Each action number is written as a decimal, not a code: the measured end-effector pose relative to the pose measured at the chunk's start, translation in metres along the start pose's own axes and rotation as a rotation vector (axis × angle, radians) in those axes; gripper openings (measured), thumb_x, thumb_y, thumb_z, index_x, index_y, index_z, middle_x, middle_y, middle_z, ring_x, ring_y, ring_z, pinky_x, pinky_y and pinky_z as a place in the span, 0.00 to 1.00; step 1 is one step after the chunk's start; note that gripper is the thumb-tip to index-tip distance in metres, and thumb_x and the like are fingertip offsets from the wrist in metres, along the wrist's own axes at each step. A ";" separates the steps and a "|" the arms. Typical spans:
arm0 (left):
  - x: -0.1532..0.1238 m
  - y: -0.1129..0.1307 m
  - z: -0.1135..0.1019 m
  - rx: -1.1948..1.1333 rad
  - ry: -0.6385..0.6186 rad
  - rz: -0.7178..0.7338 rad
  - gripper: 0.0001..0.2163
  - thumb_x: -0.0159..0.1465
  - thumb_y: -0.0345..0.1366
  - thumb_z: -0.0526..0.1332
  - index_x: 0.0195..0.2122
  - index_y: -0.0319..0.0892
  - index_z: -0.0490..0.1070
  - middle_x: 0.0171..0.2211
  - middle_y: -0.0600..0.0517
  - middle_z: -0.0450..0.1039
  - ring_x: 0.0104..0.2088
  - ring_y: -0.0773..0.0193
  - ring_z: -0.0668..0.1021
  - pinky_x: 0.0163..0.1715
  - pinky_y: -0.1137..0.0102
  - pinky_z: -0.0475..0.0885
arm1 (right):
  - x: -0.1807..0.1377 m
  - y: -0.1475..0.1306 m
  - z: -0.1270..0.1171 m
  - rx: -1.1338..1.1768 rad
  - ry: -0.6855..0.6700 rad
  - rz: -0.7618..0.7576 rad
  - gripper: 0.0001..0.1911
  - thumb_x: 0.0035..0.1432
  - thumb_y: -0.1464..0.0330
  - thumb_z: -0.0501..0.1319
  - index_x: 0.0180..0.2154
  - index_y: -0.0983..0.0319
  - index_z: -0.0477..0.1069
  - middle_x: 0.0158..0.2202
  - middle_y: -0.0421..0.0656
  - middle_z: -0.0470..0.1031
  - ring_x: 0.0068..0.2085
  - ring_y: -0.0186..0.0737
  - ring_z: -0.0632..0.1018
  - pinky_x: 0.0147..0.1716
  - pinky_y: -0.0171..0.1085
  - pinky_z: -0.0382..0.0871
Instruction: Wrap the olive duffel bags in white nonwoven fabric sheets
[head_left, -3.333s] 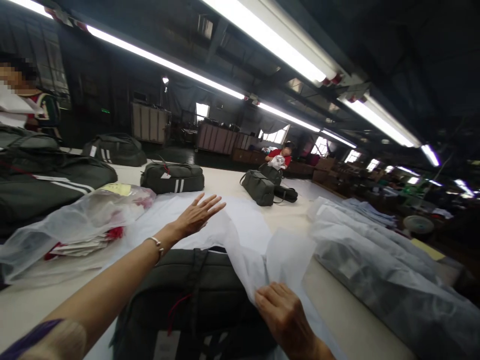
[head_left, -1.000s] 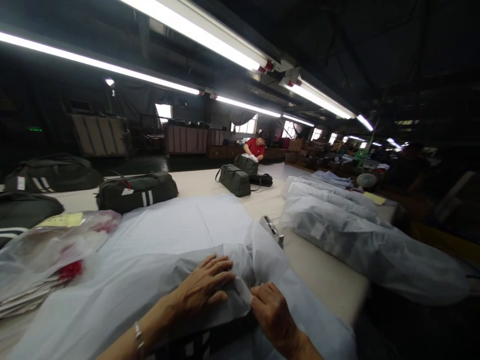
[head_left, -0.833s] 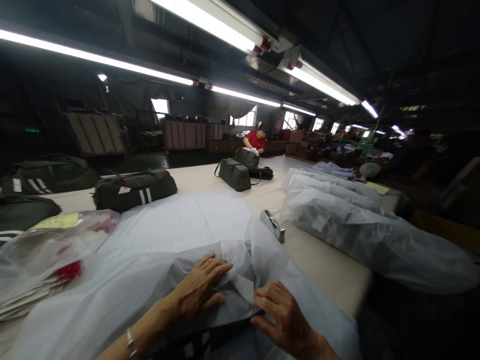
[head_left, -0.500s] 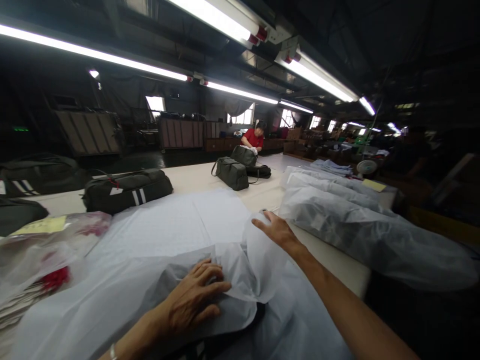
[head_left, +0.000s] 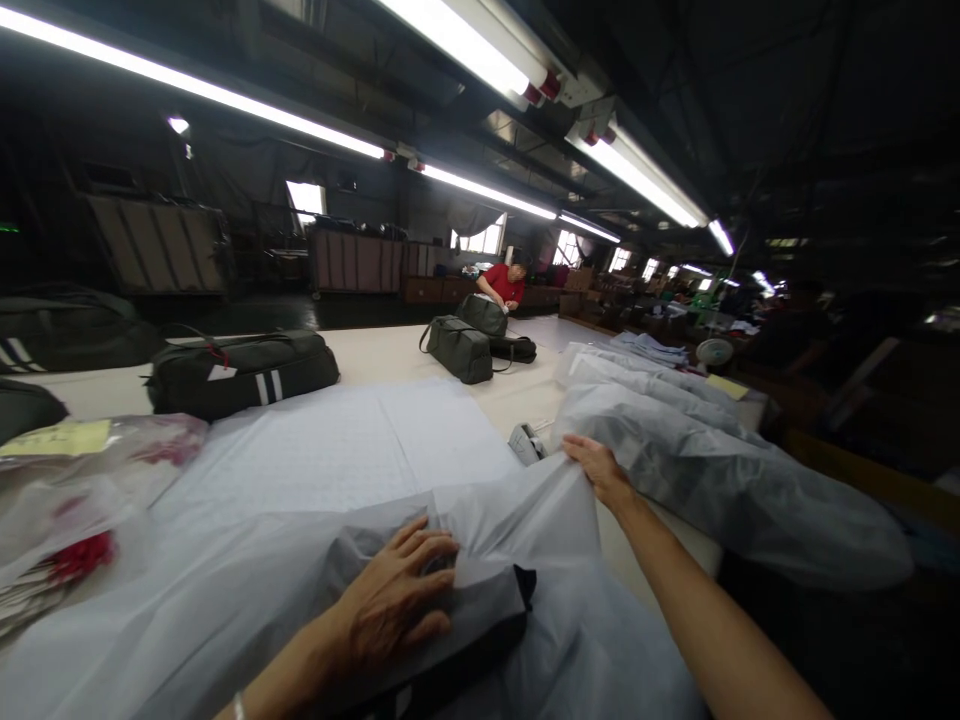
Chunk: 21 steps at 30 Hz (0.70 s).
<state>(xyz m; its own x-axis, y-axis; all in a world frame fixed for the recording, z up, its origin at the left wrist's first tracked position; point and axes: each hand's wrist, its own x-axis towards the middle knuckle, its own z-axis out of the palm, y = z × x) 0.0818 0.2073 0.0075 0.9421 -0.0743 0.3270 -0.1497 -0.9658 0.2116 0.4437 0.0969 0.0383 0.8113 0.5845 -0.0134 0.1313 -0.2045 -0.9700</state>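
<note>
A translucent white plastic bag (head_left: 247,570) spreads over the near table, partly covering a dark duffel bag (head_left: 465,655) whose end shows below it. My left hand (head_left: 397,590) rests on the plastic above the dark bag, its fingers apart. Out to the right, my right hand (head_left: 598,468) pinches the edge of the plastic and pulls it taut. Just beyond that hand lies a small grey device (head_left: 527,443), perhaps a tape dispenser, partly behind the plastic.
Dark green duffel bags (head_left: 244,372) stand on the left, with more (head_left: 457,348) farther along the table. Several plastic-wrapped bags (head_left: 675,450) line the right side. A clear bag with red pieces (head_left: 82,550) lies near left. A person in red (head_left: 499,285) works at the far end.
My right hand has drawn the plastic's edge outward to the right, stretching it and uncovering the grey device and more of the dark bag. My left hand has stayed nearly in place.
</note>
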 end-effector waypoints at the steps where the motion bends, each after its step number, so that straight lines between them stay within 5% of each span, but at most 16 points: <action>1: 0.000 0.000 -0.001 -0.003 0.019 0.002 0.17 0.68 0.46 0.56 0.56 0.53 0.66 0.56 0.48 0.68 0.57 0.52 0.70 0.64 0.49 0.56 | -0.004 0.009 -0.010 0.035 0.016 0.024 0.26 0.38 0.56 0.68 0.38 0.65 0.74 0.23 0.38 0.72 0.26 0.36 0.72 0.27 0.35 0.65; 6: -0.001 -0.001 0.001 0.002 0.058 0.018 0.18 0.67 0.45 0.57 0.58 0.53 0.65 0.55 0.48 0.69 0.56 0.53 0.71 0.64 0.50 0.57 | -0.052 0.054 -0.039 0.159 0.022 0.127 0.23 0.34 0.54 0.72 0.31 0.63 0.74 0.25 0.42 0.75 0.28 0.41 0.75 0.28 0.38 0.71; 11: -0.004 -0.004 0.006 0.053 0.044 0.053 0.21 0.66 0.46 0.58 0.60 0.57 0.63 0.57 0.49 0.67 0.58 0.50 0.69 0.64 0.47 0.56 | -0.099 0.084 -0.057 0.327 -0.201 0.219 0.25 0.46 0.54 0.69 0.43 0.62 0.74 0.32 0.46 0.80 0.36 0.47 0.80 0.35 0.42 0.76; 15: -0.004 0.000 0.005 0.087 0.007 0.078 0.20 0.67 0.45 0.58 0.60 0.56 0.64 0.59 0.48 0.66 0.59 0.51 0.68 0.64 0.48 0.56 | -0.097 0.099 -0.081 0.110 0.052 0.245 0.34 0.42 0.60 0.70 0.51 0.65 0.69 0.30 0.44 0.78 0.30 0.45 0.78 0.32 0.41 0.73; 18: -0.003 0.005 0.004 0.105 -0.021 0.096 0.19 0.67 0.44 0.59 0.59 0.56 0.65 0.60 0.48 0.66 0.60 0.51 0.67 0.64 0.49 0.57 | -0.092 0.084 -0.085 -0.322 0.340 -0.003 0.27 0.43 0.61 0.66 0.46 0.64 0.72 0.32 0.44 0.77 0.28 0.43 0.76 0.31 0.42 0.71; 21: -0.003 0.008 0.004 0.108 -0.006 0.111 0.18 0.66 0.42 0.60 0.57 0.55 0.66 0.59 0.48 0.66 0.60 0.51 0.66 0.64 0.50 0.56 | -0.107 0.045 -0.053 -0.500 0.336 -0.415 0.18 0.53 0.59 0.60 0.43 0.61 0.74 0.37 0.47 0.77 0.32 0.42 0.76 0.35 0.41 0.72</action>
<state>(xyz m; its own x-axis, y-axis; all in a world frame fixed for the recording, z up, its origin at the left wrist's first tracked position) 0.0789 0.1987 0.0044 0.9233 -0.1837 0.3373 -0.2204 -0.9726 0.0737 0.3929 -0.0167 0.0094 0.7589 0.4357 0.4841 0.6450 -0.4000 -0.6512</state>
